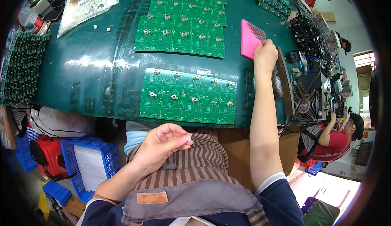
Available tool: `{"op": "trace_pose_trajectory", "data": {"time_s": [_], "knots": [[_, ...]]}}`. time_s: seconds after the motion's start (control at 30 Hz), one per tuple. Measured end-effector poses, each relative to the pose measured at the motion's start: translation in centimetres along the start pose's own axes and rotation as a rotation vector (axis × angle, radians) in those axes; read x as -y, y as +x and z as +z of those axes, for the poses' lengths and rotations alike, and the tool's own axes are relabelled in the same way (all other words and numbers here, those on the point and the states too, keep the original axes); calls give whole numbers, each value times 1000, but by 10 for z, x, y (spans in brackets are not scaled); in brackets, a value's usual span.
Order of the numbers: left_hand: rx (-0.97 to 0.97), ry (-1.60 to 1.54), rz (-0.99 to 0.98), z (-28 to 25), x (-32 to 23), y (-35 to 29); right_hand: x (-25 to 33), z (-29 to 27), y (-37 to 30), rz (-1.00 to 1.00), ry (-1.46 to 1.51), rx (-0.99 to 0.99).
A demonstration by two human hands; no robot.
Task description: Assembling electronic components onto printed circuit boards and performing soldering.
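Observation:
My left hand (161, 144) is held in front of the table's near edge, thumb and fingertips pinched on a small white piece (188, 138). My right hand (265, 57) reaches to a pink foam block (249, 38) holding rows of small metal pins (256, 31). Its fingertips are closed at the near end of those pins; what they grip is hidden. Between my hands lies a green circuit board panel (183, 106), with several small white-and-metal round parts standing upright on it. Beyond it are more such panels (179, 44), set close together with similar parts on them.
A clear bag of white pieces (87, 10) lies at the far left, near stacked boards (22, 67). More boards (271, 0) sit at the far right. A fan (306, 103) and black cables (307, 32) crowd the right side. A co-worker (332, 142) sits there.

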State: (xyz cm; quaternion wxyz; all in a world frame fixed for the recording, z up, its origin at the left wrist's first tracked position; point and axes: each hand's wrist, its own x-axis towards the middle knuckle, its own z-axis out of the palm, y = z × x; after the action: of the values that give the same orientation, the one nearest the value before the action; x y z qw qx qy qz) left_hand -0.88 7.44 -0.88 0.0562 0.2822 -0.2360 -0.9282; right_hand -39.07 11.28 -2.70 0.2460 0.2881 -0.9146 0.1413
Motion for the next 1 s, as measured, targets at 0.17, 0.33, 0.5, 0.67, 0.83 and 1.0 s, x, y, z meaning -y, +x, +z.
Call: {"op": "trace_pose_trajectory", "data": {"time_s": [0.17,0.33,0.5,0.67,0.83,1.0], "knots": [[31,-6,33,3,0,2,3,4,17,52,-82,131],[8,22,23,9,-3,2,10,-6,22,20,-114,241],[-2,58,114,17,-9,5,28,-43,-10,-117,287,204],[-31,178,494,26,-12,16,95,-134,-112,32,1396,709],[54,158,597,35,-14,23,98,-151,-151,209,1669,713],[43,162,548,36,-19,22,93,-150,-156,161,1713,613]]}}
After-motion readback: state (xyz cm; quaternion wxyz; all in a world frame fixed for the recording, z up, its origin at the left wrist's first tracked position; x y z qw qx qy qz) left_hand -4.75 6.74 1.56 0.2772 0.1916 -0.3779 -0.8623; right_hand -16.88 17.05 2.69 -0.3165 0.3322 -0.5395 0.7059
